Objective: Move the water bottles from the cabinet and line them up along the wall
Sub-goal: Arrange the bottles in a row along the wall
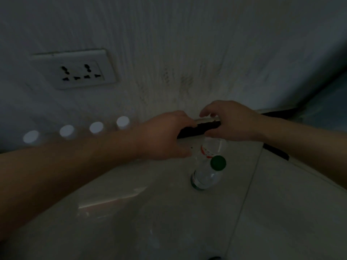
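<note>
**Two hands meet low at the wall as bottles stand in line**

In dim light, the left grip (pixel 165 136) and the right grip (pixel 232 122) hover almost side by side at the foot of the wall (pixel 187 44), backs up and fingers curled downward. The left grip's fingers bend over a dark skirting strip (pixel 197 129) that runs along the base of the wall. Whether they close on anything cannot be told. The right grip's fingertips hang loosely bent in front of the wall, while its palm covers the top of a clear red-labelled bottle (pixel 213 149). The blur hides whether that bottle is pinched or merely sits under the palm.

The red-labelled bottle stands directly below the right grip and just right of the left grip's thumb. Nearer the camera than both grips, and just beside that bottle, a second clear bottle, the green-capped bottle (pixel 206 175), stands upright on the pale tiled floor (pixel 131 212), apart from both grips.

To the left of the left grip, beyond its forearm, four white caps (pixel 96 127) show in a row close along the wall, evenly spaced and blurred. The bottles beneath them are too dark to make out. Higher on the wall, up and to the left of both grips, sits a white double socket (pixel 75 70).
</note>
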`<move>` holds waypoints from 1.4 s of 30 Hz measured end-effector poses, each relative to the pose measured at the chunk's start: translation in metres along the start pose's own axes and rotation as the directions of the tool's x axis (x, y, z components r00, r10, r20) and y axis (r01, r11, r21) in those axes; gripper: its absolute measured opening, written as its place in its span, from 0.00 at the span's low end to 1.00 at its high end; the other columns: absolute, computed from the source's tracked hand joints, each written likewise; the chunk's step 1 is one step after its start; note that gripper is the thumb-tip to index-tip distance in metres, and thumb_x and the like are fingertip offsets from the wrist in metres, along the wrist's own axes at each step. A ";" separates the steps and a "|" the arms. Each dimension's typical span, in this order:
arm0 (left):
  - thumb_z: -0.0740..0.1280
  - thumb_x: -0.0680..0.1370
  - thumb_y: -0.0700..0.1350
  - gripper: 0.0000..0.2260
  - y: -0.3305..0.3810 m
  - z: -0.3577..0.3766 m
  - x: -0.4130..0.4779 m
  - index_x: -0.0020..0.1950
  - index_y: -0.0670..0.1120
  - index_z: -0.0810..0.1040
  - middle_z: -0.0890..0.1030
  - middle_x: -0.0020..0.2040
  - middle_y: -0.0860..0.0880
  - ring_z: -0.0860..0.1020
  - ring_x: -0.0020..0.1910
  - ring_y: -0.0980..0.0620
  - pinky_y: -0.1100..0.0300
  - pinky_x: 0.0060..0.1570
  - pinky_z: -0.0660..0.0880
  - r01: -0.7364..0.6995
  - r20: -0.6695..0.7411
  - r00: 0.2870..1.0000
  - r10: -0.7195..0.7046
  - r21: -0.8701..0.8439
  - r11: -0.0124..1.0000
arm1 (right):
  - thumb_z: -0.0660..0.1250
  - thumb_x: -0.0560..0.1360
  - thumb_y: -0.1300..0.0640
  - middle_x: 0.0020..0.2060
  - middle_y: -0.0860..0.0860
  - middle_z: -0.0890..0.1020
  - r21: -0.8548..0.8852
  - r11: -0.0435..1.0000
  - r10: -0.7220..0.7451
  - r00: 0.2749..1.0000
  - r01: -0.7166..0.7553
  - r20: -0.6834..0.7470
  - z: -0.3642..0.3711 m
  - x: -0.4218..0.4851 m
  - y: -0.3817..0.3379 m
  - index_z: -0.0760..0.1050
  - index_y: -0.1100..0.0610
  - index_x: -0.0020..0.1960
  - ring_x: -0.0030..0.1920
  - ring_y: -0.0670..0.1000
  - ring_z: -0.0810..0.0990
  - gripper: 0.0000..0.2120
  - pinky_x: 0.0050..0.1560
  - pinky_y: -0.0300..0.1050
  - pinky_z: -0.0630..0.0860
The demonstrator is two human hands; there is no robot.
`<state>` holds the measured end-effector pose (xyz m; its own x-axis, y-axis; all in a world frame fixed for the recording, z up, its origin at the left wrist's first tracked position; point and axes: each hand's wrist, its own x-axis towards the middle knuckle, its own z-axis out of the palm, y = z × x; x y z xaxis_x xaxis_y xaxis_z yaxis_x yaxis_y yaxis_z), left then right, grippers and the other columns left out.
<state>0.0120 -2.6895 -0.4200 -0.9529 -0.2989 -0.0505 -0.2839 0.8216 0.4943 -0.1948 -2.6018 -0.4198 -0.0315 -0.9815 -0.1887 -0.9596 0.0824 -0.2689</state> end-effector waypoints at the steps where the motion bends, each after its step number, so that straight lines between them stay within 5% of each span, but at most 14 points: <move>1: 0.76 0.68 0.55 0.31 0.003 0.002 0.004 0.68 0.49 0.73 0.76 0.58 0.49 0.76 0.54 0.52 0.57 0.55 0.73 -0.004 0.016 1.000 0.004 0.003 1.000 | 0.74 0.69 0.47 0.59 0.48 0.76 0.001 1.000 0.008 1.000 -0.008 -0.003 0.000 -0.003 0.003 0.71 0.51 0.66 0.52 0.42 0.70 0.28 0.50 0.34 0.63; 14: 0.74 0.71 0.51 0.22 0.002 0.016 0.054 0.64 0.50 0.76 0.77 0.54 0.49 0.76 0.51 0.53 0.61 0.49 0.72 0.009 0.019 1.000 -0.008 -0.031 0.999 | 0.70 0.71 0.42 0.52 0.45 0.77 0.044 0.996 0.082 0.991 -0.078 -0.108 -0.017 -0.055 0.019 0.75 0.48 0.61 0.50 0.44 0.75 0.21 0.44 0.34 0.68; 17: 0.74 0.72 0.50 0.23 0.008 0.022 0.066 0.65 0.49 0.75 0.78 0.57 0.48 0.76 0.53 0.52 0.60 0.52 0.72 -0.020 0.028 0.999 0.021 -0.031 0.999 | 0.72 0.70 0.44 0.51 0.47 0.79 0.083 0.995 0.068 0.988 -0.057 -0.135 -0.016 -0.067 0.017 0.77 0.50 0.59 0.50 0.47 0.78 0.20 0.49 0.42 0.74; 22: 0.75 0.71 0.49 0.25 0.014 0.032 0.082 0.67 0.50 0.74 0.78 0.59 0.50 0.76 0.54 0.54 0.60 0.53 0.72 -0.051 0.044 0.998 0.055 -0.074 0.996 | 0.74 0.69 0.47 0.50 0.44 0.77 0.071 0.997 -0.008 0.992 0.018 -0.129 -0.007 -0.085 0.009 0.77 0.51 0.59 0.47 0.41 0.73 0.21 0.47 0.35 0.67; 30: 0.74 0.72 0.51 0.18 0.019 0.040 0.088 0.60 0.47 0.80 0.82 0.55 0.49 0.79 0.51 0.53 0.51 0.54 0.76 -0.125 0.062 0.989 0.133 -0.124 0.984 | 0.73 0.70 0.46 0.55 0.49 0.79 0.153 0.986 -0.064 0.996 0.072 -0.059 0.017 -0.095 -0.012 0.76 0.52 0.60 0.46 0.42 0.72 0.21 0.48 0.43 0.74; 42: 0.75 0.72 0.49 0.17 0.015 0.041 0.089 0.60 0.47 0.80 0.82 0.52 0.51 0.79 0.49 0.53 0.54 0.52 0.76 -0.120 0.041 0.991 0.125 -0.102 0.987 | 0.74 0.69 0.50 0.51 0.48 0.79 0.233 0.971 -0.058 0.998 0.058 -0.009 0.038 -0.087 -0.014 0.76 0.51 0.60 0.43 0.43 0.74 0.20 0.44 0.41 0.74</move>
<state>-0.0819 -2.6840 -0.4531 -0.9845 -0.1737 -0.0242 -0.1550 0.7976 0.5829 -0.1677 -2.5110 -0.4351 0.0217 -0.9861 -0.1646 -0.8684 0.0630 -0.4918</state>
